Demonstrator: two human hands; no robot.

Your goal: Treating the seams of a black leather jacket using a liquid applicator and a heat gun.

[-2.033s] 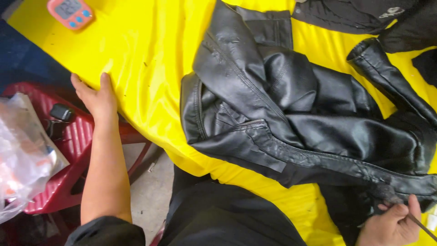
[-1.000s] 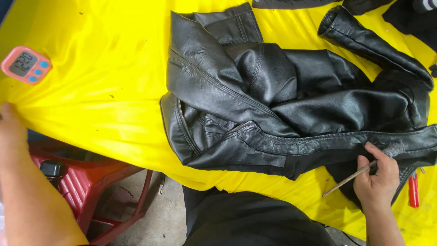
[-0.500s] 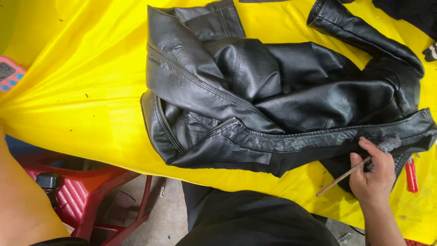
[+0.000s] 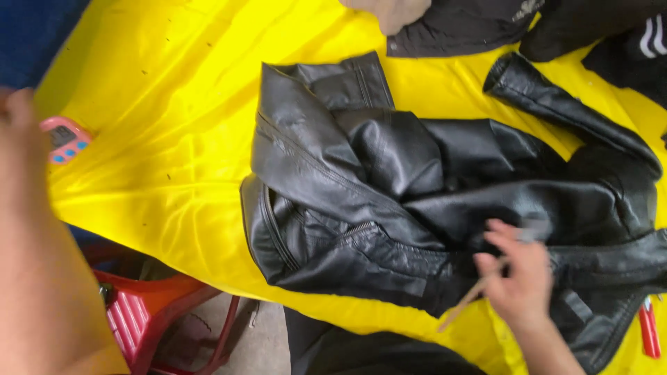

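Your right hand (image 4: pixel 517 278) grips a stick (image 4: pixel 467 300) on the jacket (image 4: pixel 389 201); your left hand (image 4: pixel 17 114), far left of it, is too blurred to tell.

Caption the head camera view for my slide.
Right hand holding thin wooden stick on crumpled black leather jacket over yellow sheet.

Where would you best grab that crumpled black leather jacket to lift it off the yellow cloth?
Probably the raised collar fold of the black leather jacket, coming from the left: its edge stands free above the yellow cloth, so fingers can close around it.
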